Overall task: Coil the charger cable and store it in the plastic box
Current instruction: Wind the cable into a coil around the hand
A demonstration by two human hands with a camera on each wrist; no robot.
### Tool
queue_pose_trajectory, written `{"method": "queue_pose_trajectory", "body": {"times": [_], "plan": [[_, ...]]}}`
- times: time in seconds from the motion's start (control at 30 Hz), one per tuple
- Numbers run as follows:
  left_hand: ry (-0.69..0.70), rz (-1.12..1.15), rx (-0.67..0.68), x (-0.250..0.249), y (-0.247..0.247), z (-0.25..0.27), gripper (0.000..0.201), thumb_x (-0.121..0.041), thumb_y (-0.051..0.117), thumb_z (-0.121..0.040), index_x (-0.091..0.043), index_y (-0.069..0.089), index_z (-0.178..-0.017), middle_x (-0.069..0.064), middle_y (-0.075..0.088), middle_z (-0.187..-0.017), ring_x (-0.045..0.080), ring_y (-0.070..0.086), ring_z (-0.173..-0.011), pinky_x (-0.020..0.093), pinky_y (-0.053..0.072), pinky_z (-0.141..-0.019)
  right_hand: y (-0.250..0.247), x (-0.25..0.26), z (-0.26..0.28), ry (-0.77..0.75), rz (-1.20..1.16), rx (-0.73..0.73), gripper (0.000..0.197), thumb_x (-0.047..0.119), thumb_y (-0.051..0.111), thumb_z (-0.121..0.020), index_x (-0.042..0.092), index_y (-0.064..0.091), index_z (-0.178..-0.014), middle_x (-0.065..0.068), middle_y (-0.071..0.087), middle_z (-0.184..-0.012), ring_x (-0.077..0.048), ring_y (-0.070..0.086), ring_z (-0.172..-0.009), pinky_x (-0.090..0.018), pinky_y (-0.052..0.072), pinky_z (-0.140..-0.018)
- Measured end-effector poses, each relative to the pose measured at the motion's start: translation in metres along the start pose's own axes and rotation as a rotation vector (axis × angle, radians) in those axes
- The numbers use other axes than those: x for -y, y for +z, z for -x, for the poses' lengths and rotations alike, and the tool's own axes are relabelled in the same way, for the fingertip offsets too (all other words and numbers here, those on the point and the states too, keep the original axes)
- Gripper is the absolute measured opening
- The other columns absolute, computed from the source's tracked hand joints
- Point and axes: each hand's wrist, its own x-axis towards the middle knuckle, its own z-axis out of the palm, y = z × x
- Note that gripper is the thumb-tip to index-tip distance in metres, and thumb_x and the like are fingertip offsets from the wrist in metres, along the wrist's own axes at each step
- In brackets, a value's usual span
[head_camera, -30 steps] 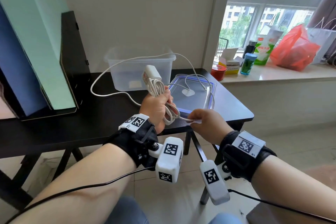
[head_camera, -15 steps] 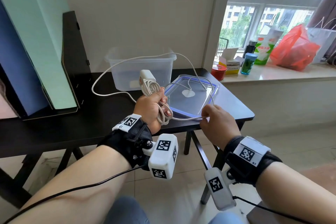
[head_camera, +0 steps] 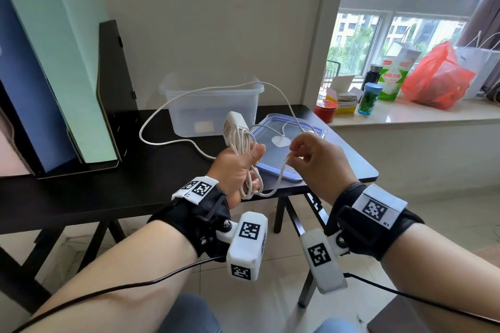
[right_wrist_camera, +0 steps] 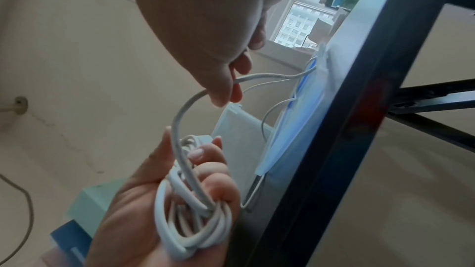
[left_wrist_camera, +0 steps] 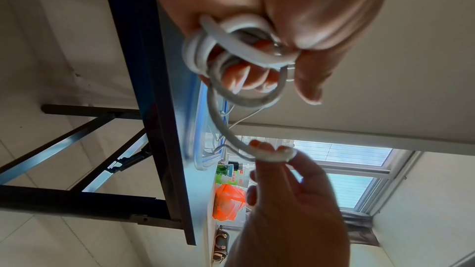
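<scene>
My left hand [head_camera: 238,167] grips a bundle of white cable coils [head_camera: 247,181] with the white charger brick [head_camera: 234,125] sticking up from its top. In the right wrist view the coils [right_wrist_camera: 190,220] lie across that palm. My right hand [head_camera: 313,159] pinches the loose cable [head_camera: 284,167] just right of the bundle, above the table's front edge; the left wrist view shows that pinch [left_wrist_camera: 272,154]. The free cable [head_camera: 205,92] loops back across the table and over the clear plastic box [head_camera: 213,111], which stands open at the back.
The box's blue-rimmed lid [head_camera: 286,154] lies flat on the black table [head_camera: 108,184] under my hands. A dark stand with coloured boards [head_camera: 67,89] fills the left. Bottles, a red tin and a red bag [head_camera: 435,78] sit on the windowsill at right.
My right hand has risen from the table's front edge to beside the bundle, carrying the cable up. My left hand tilted the bundle and brick slightly.
</scene>
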Motion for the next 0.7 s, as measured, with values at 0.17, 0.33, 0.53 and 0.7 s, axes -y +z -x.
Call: {"method": "queue_pose_trajectory", "body": {"times": [0.17, 0.33, 0.53, 0.7], "plan": [[-0.012, -0.080, 0.052, 0.002, 0.000, 0.004, 0.090, -0.052, 0.090, -0.026, -0.012, 0.048, -0.095, -0.002, 0.042, -0.060, 0.008, 0.034, -0.038, 0.020, 0.034, -0.038, 0.003, 0.021, -0.012, -0.133, 0.101, -0.016, 0.011, 0.024, 0.069, -0.076, 0.017, 0.061, -0.076, 0.005, 0.060, -0.071, -0.019, 0.056, -0.072, -0.029, 0.048, -0.072], [-0.045, -0.089, 0.111, 0.002, -0.003, 0.006, 0.050, -0.013, 0.071, -0.063, -0.008, 0.047, -0.107, 0.003, 0.050, -0.064, 0.008, 0.040, -0.038, 0.019, 0.034, -0.038, 0.012, 0.033, -0.016, -0.181, 0.088, 0.038, 0.012, 0.018, 0.068, -0.072, 0.023, 0.057, -0.073, 0.010, 0.056, -0.066, -0.015, 0.053, -0.068, -0.020, 0.042, -0.063], [-0.035, -0.118, 0.099, 0.001, -0.013, 0.008, 0.033, -0.007, 0.056, -0.065, -0.007, 0.054, -0.098, 0.005, 0.048, -0.061, 0.011, 0.047, -0.041, 0.026, 0.042, -0.047, 0.015, 0.018, -0.017, -0.227, 0.144, 0.082, 0.010, 0.020, 0.067, -0.078, 0.018, 0.063, -0.087, 0.019, 0.049, -0.071, 0.000, 0.044, -0.060, -0.018, 0.038, -0.063], [-0.093, 0.088, 0.188, 0.000, -0.017, 0.010, 0.044, 0.001, 0.047, -0.065, -0.009, 0.051, -0.109, 0.001, 0.049, -0.060, 0.008, 0.042, -0.038, 0.021, 0.040, -0.041, 0.015, 0.005, -0.021, -0.139, 0.230, 0.141, 0.015, 0.020, 0.062, -0.085, 0.018, 0.068, -0.098, 0.009, 0.059, -0.084, -0.011, 0.049, -0.078, -0.021, 0.035, -0.072]]}}
